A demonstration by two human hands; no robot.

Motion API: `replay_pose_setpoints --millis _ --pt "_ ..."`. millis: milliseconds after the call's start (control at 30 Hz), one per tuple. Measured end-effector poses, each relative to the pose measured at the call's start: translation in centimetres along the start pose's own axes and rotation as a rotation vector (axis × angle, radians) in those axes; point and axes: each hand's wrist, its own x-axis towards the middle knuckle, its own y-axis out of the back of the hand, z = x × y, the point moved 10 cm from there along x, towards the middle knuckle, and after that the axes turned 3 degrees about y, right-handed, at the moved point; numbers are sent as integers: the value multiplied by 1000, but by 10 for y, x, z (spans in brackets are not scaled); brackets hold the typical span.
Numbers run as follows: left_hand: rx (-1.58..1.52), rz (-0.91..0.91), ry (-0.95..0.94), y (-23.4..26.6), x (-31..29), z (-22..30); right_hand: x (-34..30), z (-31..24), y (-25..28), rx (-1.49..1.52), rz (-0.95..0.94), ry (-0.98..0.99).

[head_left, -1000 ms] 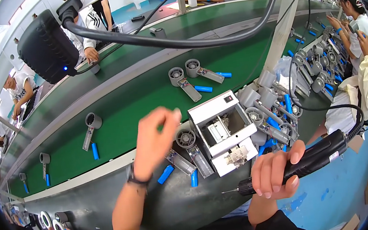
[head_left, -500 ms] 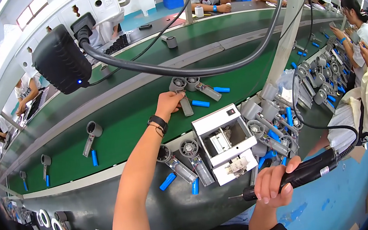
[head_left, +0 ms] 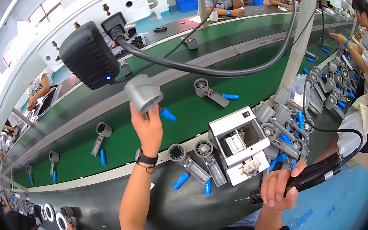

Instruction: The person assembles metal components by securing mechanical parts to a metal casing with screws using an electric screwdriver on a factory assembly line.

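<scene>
My left hand (head_left: pixel 148 127) is closed around a grey handheld fan body (head_left: pixel 143 92), lifted over the green belt with its round head up. A blue battery (head_left: pixel 168 114) shows beside it. In my right hand (head_left: pixel 278 188) lies a black electric screwdriver (head_left: pixel 313 174), its thin bit pointing left over the dark worktop. Two opened fan bodies, one with a dark round grille (head_left: pixel 177 152) and one with a grey one (head_left: pixel 204 149), lie side by side in front of me. A white box-shaped fixture (head_left: pixel 237 138) stands to their right.
A pile of fan bodies (head_left: pixel 287 132) with blue batteries crowds the right side. More fan bodies lie along the green belt (head_left: pixel 79 157). Overhead hang a power strip (head_left: pixel 133 4), a black adapter (head_left: pixel 87 55) and a thick cable. Co-workers sit around the line.
My left hand has raised one fan body off the belt and carried it left. The other fan body stays on the belt. My right hand still grips the screwdriver. The whole view has shifted slightly.
</scene>
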Motion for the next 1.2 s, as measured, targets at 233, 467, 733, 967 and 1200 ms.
replay_pose_setpoints --millis 233,467,733,967,1200 --pt "-534 -130 438 -4 -75 41 11 -2 -17 24 0 29" --pt "-559 -548 915 -40 -166 59 23 -13 -45 -98 65 250" --pt "-430 -733 949 -49 -200 84 8 -13 -75 -279 -22 493" --pt "-319 -781 953 -48 -202 87 -2 -9 -85 -348 -84 544" --pt "-393 -708 982 -46 -203 83 -3 -6 -92 -358 -155 561"
